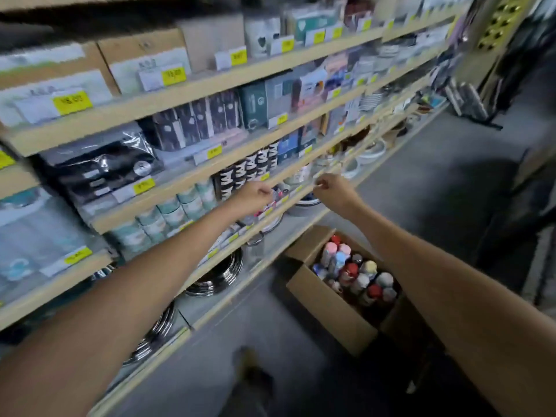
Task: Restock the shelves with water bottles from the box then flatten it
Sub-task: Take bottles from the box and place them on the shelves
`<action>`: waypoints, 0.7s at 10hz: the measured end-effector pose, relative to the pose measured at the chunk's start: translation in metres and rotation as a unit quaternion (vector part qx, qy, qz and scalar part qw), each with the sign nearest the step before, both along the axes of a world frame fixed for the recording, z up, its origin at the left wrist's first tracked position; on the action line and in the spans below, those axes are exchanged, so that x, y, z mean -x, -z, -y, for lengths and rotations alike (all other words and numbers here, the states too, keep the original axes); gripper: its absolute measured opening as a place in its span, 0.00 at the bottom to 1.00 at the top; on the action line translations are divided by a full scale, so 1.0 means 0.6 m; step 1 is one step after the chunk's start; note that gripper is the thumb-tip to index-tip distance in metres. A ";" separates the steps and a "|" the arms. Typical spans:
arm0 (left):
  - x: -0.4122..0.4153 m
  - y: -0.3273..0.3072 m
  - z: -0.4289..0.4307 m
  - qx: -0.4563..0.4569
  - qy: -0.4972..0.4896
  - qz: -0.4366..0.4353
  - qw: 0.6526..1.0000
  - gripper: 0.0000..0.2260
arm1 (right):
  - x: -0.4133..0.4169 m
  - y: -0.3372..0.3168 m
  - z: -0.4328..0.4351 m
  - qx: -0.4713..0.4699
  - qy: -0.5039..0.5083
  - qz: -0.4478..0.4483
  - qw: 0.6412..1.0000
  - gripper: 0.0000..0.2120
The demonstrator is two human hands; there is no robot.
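Bottles (356, 273) upright in open box (328, 314)

Left hand (255, 196), right hand (331, 191) outstretched, curled

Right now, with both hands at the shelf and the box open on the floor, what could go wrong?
1. The open box sits on the floor near the person's foot; a sideways step might kick it and topple the upright bottles.
2. The left hand and right hand work at a crowded shelf edge; a slip could knock small items off.
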State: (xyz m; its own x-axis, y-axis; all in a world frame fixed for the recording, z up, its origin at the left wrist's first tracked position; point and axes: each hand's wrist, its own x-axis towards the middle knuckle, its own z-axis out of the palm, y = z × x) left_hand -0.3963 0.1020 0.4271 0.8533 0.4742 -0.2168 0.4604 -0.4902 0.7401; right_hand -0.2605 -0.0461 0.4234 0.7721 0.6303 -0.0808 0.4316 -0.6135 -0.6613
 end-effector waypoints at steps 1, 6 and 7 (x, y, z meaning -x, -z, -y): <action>-0.070 0.059 0.012 0.015 0.037 -0.039 0.998 0.09 | -0.056 0.054 0.038 0.030 0.022 -0.031 0.999 0.10; -0.508 0.399 0.139 0.155 0.069 -0.199 0.965 0.11 | -0.364 0.398 0.146 0.189 0.146 -0.186 0.953 0.23; -0.555 0.507 0.154 0.176 0.031 -0.231 0.956 0.16 | -0.399 0.497 0.166 0.087 0.275 -0.327 0.900 0.13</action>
